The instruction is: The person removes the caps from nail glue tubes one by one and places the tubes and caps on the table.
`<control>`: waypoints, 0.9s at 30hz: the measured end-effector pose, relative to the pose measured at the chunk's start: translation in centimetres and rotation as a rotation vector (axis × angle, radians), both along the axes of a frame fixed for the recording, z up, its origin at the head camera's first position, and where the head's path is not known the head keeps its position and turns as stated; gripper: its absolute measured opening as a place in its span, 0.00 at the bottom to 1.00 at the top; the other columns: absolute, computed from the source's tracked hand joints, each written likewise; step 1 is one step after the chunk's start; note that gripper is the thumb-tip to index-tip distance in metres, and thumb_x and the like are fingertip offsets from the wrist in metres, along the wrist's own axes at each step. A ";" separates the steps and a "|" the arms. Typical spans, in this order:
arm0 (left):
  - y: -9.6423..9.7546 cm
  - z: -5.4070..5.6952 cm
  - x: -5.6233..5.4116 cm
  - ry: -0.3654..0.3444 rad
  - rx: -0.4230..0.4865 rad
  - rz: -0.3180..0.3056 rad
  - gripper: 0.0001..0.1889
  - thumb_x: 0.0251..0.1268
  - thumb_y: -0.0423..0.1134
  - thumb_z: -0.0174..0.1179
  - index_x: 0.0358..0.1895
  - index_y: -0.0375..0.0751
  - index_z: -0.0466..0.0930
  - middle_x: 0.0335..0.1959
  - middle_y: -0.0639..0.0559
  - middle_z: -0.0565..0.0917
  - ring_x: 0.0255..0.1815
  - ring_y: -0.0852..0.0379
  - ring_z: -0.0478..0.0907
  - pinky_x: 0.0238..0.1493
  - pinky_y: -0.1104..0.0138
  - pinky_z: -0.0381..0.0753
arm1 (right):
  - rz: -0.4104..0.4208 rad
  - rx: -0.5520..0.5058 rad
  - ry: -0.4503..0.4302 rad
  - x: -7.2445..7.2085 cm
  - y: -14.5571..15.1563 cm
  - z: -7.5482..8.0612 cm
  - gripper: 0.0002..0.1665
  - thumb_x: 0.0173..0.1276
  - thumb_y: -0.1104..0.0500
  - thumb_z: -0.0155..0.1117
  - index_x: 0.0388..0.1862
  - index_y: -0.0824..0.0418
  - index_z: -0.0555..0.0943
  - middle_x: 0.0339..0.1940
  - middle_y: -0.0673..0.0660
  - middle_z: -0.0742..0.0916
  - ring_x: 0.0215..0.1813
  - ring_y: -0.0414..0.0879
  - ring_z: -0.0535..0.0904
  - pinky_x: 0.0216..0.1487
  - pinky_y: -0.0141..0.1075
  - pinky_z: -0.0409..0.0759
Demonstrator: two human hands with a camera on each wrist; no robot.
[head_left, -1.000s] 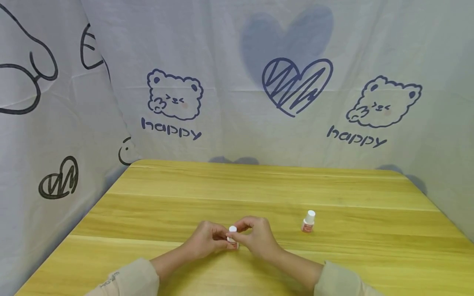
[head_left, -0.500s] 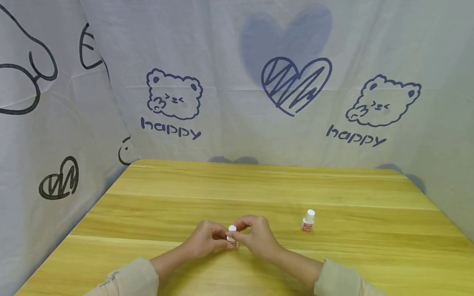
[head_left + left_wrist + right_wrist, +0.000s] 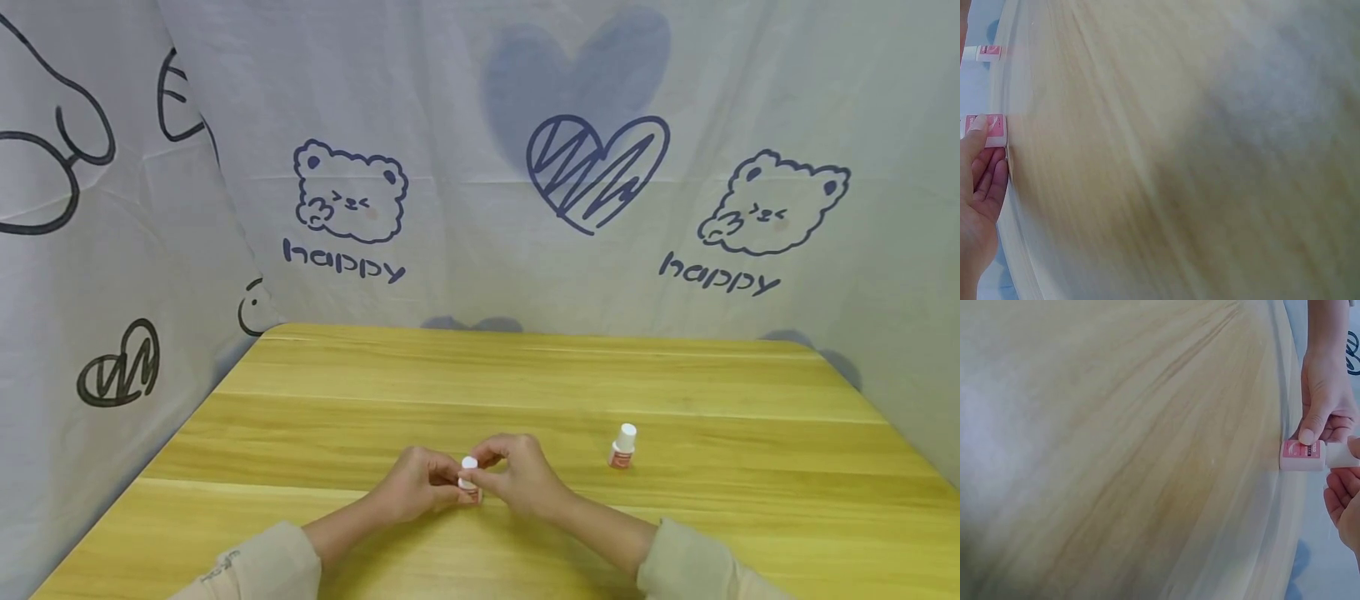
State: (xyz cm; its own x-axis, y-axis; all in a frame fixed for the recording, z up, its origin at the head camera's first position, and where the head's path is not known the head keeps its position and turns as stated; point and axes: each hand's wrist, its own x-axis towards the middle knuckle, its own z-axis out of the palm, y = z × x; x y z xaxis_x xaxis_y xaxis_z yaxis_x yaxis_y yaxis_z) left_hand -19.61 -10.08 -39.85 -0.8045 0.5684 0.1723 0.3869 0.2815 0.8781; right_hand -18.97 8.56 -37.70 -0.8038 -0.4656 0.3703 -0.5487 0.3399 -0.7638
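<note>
A small white bottle (image 3: 471, 497) with a pink label and white cap stands upright on the table between both hands. My left hand (image 3: 420, 485) grips its body from the left, thumb across the label, as the left wrist view also shows on the bottle (image 3: 994, 130). From the right, my right hand (image 3: 525, 479) pinches the white cap (image 3: 1340, 455) between thumb and fingers. In the right wrist view the cap sits in line with the bottle's neck, and the fingers partly cover it.
A second white bottle (image 3: 622, 448) with a pink label and white cap stands upright on the wooden table (image 3: 360, 367), to the right of the hands. Behind the table hangs a pale cloth (image 3: 465, 250) printed with bears and hearts.
Both hands stay at the same bottle with almost the same hold. The whole head view has shifted very slightly; the second bottle stands where it was.
</note>
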 end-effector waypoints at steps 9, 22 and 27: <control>0.0 0.0 0.1 -0.004 -0.002 -0.004 0.08 0.53 0.30 0.66 0.35 0.28 0.83 0.31 0.38 0.86 0.30 0.62 0.84 0.32 0.76 0.82 | 0.051 0.016 -0.018 -0.2 0.3 0.3 0.06 0.59 0.63 0.67 0.33 0.66 0.85 0.31 0.58 0.88 0.34 0.40 0.82 0.37 0.28 0.81; -0.1 -0.2 0.0 0.000 0.008 -0.031 0.08 0.54 0.31 0.65 0.35 0.28 0.83 0.32 0.38 0.86 0.32 0.61 0.84 0.36 0.74 0.83 | 0.125 0.035 0.013 -0.6 0.6 0.0 0.08 0.61 0.63 0.65 0.37 0.68 0.84 0.35 0.60 0.88 0.37 0.42 0.83 0.42 0.34 0.83; -0.1 -0.4 -0.1 -0.001 0.025 -0.029 0.08 0.53 0.31 0.65 0.35 0.29 0.83 0.32 0.39 0.86 0.32 0.63 0.84 0.36 0.75 0.83 | 0.072 -0.043 -0.015 -0.1 0.3 -0.5 0.08 0.60 0.65 0.65 0.37 0.69 0.83 0.35 0.61 0.88 0.37 0.43 0.83 0.43 0.33 0.83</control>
State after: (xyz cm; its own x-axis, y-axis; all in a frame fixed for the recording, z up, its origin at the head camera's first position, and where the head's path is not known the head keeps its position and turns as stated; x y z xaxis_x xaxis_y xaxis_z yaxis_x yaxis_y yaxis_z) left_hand -19.72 -10.18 -40.21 -0.7877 0.5873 0.1859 0.3939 0.2482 0.8850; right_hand -19.10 8.89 -38.21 -0.7744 -0.5062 0.3795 -0.5590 0.2664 -0.7852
